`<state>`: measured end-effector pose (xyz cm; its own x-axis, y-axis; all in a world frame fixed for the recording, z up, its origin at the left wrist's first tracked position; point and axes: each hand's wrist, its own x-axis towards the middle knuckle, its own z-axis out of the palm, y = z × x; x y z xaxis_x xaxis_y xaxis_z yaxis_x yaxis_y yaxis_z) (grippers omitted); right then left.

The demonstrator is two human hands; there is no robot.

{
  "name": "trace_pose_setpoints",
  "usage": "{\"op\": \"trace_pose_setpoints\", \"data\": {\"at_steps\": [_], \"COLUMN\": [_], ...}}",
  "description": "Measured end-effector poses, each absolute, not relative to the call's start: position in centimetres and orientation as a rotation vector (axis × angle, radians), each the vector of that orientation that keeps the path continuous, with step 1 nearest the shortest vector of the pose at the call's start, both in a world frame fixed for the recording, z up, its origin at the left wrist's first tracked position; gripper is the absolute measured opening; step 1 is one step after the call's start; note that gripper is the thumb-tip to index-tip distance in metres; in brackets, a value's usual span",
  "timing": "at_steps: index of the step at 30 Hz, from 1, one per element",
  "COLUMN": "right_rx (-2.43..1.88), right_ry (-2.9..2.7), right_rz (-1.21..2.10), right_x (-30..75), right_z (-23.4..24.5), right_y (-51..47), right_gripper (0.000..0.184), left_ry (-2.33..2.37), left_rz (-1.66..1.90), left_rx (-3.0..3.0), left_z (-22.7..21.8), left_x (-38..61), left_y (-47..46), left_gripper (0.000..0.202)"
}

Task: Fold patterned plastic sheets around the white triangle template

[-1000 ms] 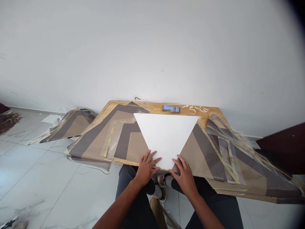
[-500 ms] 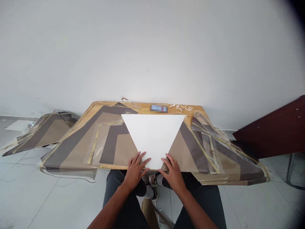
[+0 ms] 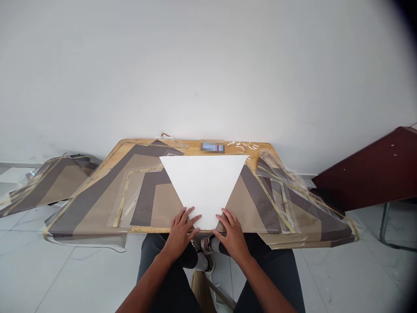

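At wood table (image 3: pixel 143 143): L hand (image 3: pixel 180 231), R hand (image 3: pixel 230 234), grips open on 1 white sheet (image 3: pixel 203 187), prob. card

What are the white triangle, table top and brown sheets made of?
The white triangle looks like stiff matte card or foam board: crisp straight edges, no sheen. The table top looks like varnished wood, yellowish and glossy. The brown striped sheets may be paper or vinyl, hard to tell; the clear plastic film over them shows glossy, curling edges.

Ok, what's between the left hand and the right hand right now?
In the head view, the narrow lower tip of the white triangular sheet lies between the left hand and the right hand, with a shoe below it.
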<state>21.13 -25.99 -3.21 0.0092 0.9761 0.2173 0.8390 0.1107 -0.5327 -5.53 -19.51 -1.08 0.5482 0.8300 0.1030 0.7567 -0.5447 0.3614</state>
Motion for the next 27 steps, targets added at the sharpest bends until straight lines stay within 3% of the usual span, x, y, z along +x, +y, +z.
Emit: {"op": "trace_pose_setpoints", "data": {"at_steps": [6,27], "right_rx": [-1.834,-2.001], "right_ry": [-1.824,-1.886], "right_rz": [0.308,0.167], "right_x": [20.4,19.8], "right_z": [-2.7,-2.3], "right_y": [-25.4,-24.2], "right_gripper": [0.040,0.041], "left_ry": [1.342,1.393], "left_rz": [0.402,0.442], "left_rx": [2.509,2.453], "left_z": [-0.3,-1.5], "left_x": [-5.0,-4.2], "left_y": [-19.0,-18.1], "left_gripper": [0.044,0.048]}}
